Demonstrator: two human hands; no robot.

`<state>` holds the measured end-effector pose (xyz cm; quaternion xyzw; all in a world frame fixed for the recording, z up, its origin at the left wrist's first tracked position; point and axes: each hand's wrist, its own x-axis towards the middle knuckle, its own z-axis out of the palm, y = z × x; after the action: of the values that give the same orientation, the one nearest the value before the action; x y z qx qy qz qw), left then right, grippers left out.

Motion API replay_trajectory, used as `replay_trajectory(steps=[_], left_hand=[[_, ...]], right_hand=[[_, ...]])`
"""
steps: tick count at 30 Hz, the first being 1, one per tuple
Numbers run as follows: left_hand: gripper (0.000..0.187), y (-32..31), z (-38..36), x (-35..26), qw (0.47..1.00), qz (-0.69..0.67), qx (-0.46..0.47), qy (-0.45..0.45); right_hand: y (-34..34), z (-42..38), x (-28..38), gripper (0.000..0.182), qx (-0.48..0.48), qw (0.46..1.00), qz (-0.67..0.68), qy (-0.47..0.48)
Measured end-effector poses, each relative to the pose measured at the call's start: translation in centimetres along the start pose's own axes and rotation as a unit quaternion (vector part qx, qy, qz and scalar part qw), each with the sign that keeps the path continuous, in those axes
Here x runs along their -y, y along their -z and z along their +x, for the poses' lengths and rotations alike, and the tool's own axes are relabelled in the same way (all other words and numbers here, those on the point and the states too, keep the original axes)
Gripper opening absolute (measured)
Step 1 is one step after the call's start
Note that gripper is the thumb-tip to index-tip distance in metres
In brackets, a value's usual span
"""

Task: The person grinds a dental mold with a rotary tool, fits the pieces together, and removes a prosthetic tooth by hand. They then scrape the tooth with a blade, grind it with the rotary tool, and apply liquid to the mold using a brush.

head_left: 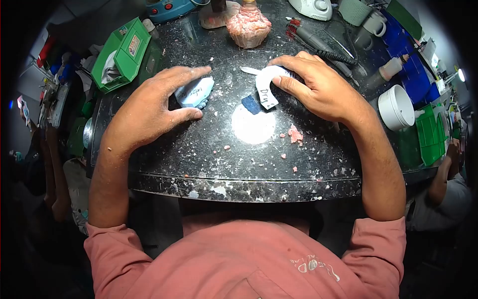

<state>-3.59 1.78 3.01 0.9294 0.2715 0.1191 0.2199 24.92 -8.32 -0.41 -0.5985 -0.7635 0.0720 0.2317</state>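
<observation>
My left hand (144, 104) is curved loosely around a light blue dental model (197, 93) with handwriting on it. Its fingers and thumb are apart, on either side of the model. Across from it, my right hand (318, 84) grips a white horseshoe-shaped dental model (265, 89) marked "Dry", thumb against its inner curve. Part of that model is hidden under the fingers. A pale pointed blade or tip (250, 71) sticks out beside it. Just below lies a small dark blue piece (251, 104), near a bright round light spot on the tabletop.
Pink crumbs (295, 134) are scattered on the speckled black table (224, 154). A pink-crusted burner-like vessel (248, 27) stands at the back, near a handpiece (313, 40) with a coiled cord. A green bin (124, 55) is left, a white tub (396, 107) right. Other people sit at both sides.
</observation>
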Motion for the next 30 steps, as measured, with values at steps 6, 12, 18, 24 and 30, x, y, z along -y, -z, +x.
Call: replay_trajectory(steps=[6,12,18,24,30], left_hand=[[0.049,-0.3,0.3,0.5,0.975,-0.204,-0.043,0.076],[0.065,-0.2,4.0,0.0,0.686,-0.720,0.020,0.097],[0.064,-2.6,4.1,-1.4,0.606,-0.776,-0.055,0.166],[0.065,-2.5,2.3,-0.5,0.622,-0.774,-0.050,0.103],[0.060,-3.4,2.6,-1.3,0.619,-0.777,-0.035,0.107]], right_hand=[[-0.9,0.2,1.1,0.045,-0.091,0.993,-0.059,0.035],[-1.4,-0.4,5.4,0.061,-0.084,0.988,-0.126,-0.028],[-1.2,0.1,4.3,0.052,-0.144,0.986,0.063,-0.051],[0.0,1.1,3.1,0.061,-0.057,0.615,0.781,-0.092],[-0.2,1.1,3.1,0.063,-0.033,0.555,0.826,-0.091]])
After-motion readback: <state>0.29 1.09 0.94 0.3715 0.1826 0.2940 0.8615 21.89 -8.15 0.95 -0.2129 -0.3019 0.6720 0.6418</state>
